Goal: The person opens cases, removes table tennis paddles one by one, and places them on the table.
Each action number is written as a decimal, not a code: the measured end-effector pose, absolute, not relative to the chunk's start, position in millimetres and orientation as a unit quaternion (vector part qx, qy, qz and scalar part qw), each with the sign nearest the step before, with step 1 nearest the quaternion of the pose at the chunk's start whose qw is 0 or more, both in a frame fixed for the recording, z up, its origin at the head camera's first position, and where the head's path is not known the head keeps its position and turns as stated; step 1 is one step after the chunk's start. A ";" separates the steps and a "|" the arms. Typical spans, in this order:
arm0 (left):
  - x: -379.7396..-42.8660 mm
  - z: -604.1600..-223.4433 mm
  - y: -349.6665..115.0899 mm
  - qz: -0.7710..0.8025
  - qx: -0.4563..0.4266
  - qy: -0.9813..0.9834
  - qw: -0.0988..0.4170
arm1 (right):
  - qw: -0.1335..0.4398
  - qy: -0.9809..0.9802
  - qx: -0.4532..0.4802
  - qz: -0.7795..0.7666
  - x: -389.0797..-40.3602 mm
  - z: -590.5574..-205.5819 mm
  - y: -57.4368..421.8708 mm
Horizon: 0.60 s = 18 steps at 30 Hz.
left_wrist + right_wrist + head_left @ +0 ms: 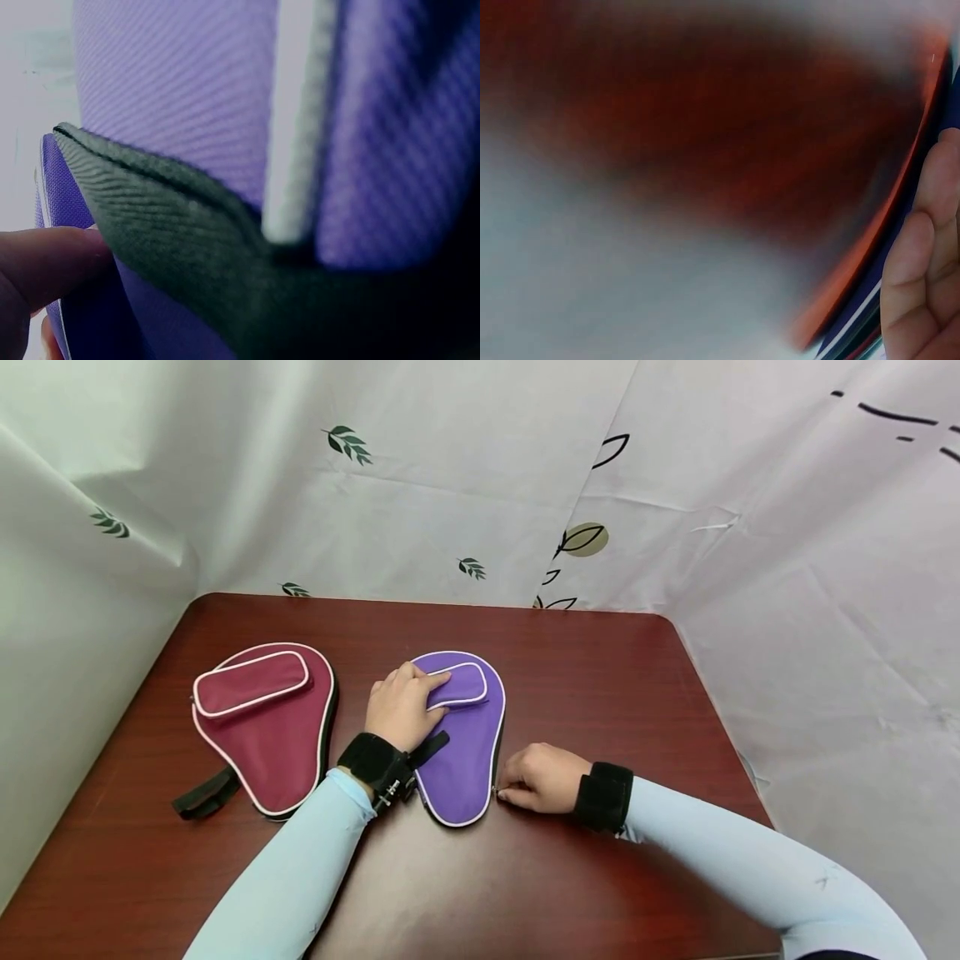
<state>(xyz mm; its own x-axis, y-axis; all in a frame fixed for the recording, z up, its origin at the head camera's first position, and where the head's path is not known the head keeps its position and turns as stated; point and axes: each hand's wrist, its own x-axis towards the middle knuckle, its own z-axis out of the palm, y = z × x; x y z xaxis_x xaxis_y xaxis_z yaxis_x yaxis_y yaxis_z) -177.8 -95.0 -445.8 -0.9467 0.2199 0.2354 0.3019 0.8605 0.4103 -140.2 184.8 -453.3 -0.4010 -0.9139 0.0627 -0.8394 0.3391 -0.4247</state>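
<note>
A purple table tennis paddle case point(461, 768) with white piping lies on the table, its narrow end toward me. My left hand point(405, 706) rests on its upper left part, index finger and thumb at the left end of the raised pocket point(467, 681). Beside the lower right edge, my right hand point(543, 777) has curled fingers and pinches the small zipper pull point(494, 790). In the left wrist view, purple fabric and a dark strap point(172, 217) fill most of the picture. The right wrist view catches curled fingers point(907, 262) beside the case edge.
A maroon case point(281, 739) of the same shape, with a black strap point(206, 793), lies to the left on the reddish-brown table point(600, 685). White patterned cloth point(420, 510) hangs behind the table and at both sides.
</note>
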 end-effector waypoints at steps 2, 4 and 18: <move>-177.9 -445.7 -94.7 -0.229 -0.134 -0.960 0.090 | 0.092 0.811 -0.546 -0.189 -135.0 -454.0 183.3; -177.9 -445.8 -94.9 -0.230 -0.133 -0.960 0.091 | 0.089 0.811 -0.550 -0.180 -129.7 -454.3 181.6; -180.7 -445.0 -98.0 -0.230 -0.130 -0.960 0.089 | -0.013 0.837 -0.536 -0.109 -89.7 -455.7 169.5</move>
<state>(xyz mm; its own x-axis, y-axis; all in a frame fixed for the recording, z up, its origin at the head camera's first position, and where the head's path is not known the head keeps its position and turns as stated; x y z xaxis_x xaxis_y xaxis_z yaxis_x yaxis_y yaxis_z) -180.7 -98.0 -445.0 -0.9501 0.2096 0.2313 0.2917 0.8599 0.4189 -89.7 169.5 -455.7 -0.4259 -0.8940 0.1391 -0.8998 0.4026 -0.1680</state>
